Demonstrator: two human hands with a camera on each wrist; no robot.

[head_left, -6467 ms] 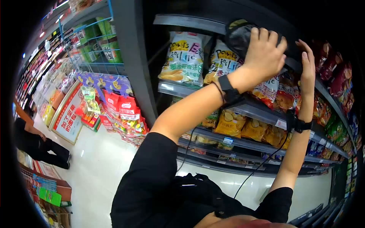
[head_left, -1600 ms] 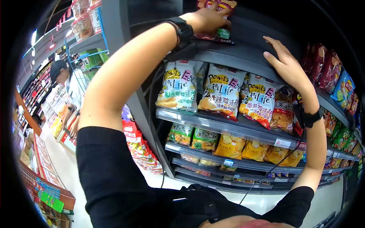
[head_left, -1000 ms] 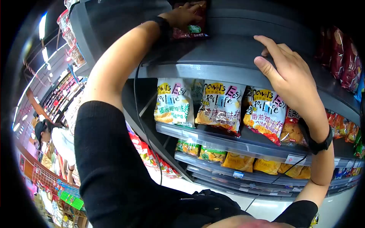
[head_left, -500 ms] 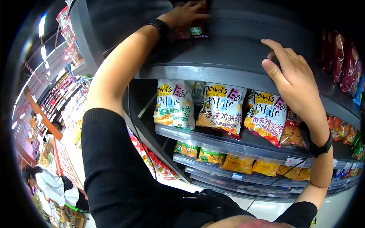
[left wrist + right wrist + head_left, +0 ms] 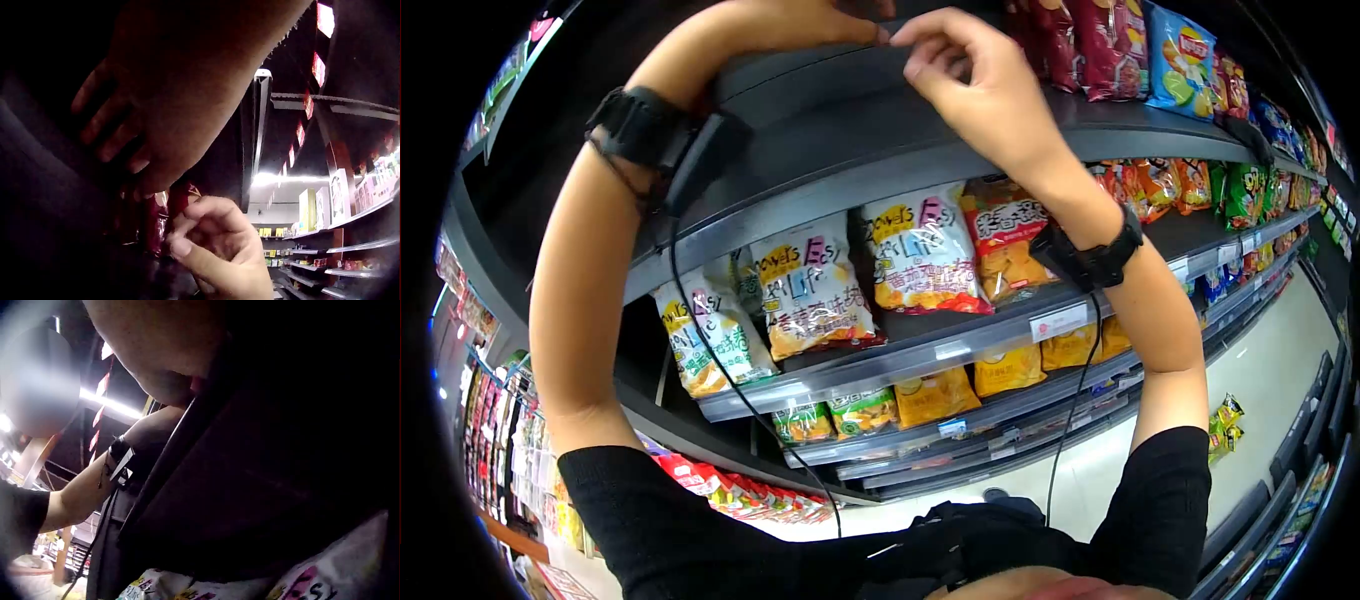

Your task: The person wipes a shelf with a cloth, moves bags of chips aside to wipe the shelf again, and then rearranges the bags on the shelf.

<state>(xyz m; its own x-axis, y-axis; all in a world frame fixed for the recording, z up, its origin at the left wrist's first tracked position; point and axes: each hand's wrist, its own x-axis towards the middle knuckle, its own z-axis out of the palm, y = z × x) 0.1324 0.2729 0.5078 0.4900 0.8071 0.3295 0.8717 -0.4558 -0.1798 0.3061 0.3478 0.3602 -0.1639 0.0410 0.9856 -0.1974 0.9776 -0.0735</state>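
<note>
Over the upper shelf (image 5: 820,130), my left hand (image 5: 810,25) reaches in at the top edge of the head view, cut off by it. In the left wrist view the left hand (image 5: 162,106) is dark, its fingers spread and slightly bent. My right hand (image 5: 985,85) is close by, thumb and fingers loosely curled with nothing seen between them. Fingertips of the two hands almost meet. Maroon chip bags (image 5: 1105,45) stand beyond the right hand, and a maroon bag (image 5: 156,228) shows behind it in the left wrist view.
White snack bags (image 5: 925,250) and a red bag (image 5: 1005,240) stand on the shelf below, with yellow bags (image 5: 1010,368) lower down. A blue chip bag (image 5: 1182,65) is at the upper right. Black cables (image 5: 730,375) hang from both wrist cameras.
The left hand has left the maroon bag it was on, which is now out of sight. Both hands have come together at the top, and the head view has turned right.
</note>
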